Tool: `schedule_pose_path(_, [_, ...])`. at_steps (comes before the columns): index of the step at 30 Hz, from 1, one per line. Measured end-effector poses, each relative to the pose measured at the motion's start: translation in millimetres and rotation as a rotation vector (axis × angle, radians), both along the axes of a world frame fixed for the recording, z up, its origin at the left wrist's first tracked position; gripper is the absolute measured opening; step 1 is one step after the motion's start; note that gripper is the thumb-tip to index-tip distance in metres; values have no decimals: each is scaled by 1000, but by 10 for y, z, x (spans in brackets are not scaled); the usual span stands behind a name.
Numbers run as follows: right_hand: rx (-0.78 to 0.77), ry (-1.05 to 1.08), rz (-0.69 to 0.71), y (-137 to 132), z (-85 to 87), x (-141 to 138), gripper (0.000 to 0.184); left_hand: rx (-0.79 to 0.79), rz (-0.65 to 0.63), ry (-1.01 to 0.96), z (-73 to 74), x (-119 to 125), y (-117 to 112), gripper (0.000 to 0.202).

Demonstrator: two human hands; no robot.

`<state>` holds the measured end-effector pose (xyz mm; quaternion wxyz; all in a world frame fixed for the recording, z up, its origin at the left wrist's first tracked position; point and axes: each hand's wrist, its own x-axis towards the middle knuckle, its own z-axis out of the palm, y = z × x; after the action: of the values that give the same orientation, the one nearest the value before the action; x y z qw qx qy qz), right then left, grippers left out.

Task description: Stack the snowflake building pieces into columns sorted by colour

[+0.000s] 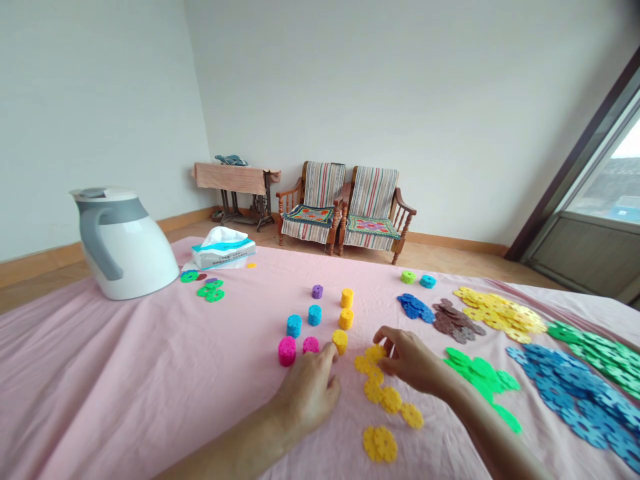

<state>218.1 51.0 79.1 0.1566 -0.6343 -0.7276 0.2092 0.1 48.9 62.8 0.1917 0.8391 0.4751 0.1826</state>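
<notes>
My left hand (307, 390) rests low over the cloth, thumb and index finger apart. Its index fingertip is at the near yellow stack of discs (340, 341), and whether it touches cannot be told. Partly behind that hand stands a pink stack (311, 344), with another pink stack (287, 351) to its left. My right hand (413, 363) reaches in from the right with curved, parted fingers around the edge of loose yellow notched discs (375, 390). Nothing shows in its grasp. Two more yellow stacks (346, 319) stand farther back, beside blue stacks (294, 326) and a purple stack (317, 291).
Loose green discs (483, 377), blue discs (575, 393), brown discs (453, 320) and yellow discs (500, 313) lie right on the pink cloth (215, 373). A white jug (133, 250) and tissue box (223, 253) stand left. Two chairs (370, 227) are beyond.
</notes>
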Motion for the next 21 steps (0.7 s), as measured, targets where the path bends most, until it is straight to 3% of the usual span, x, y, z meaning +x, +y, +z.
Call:
schedule_pose_path(14, [15,22,25,-12,10,-6,23,-1,0,4,-10,-6,8,26])
schedule_pose_path(21, [184,180,-55,45,-3,-96,23,-10,15,24,-4,-2,10,28])
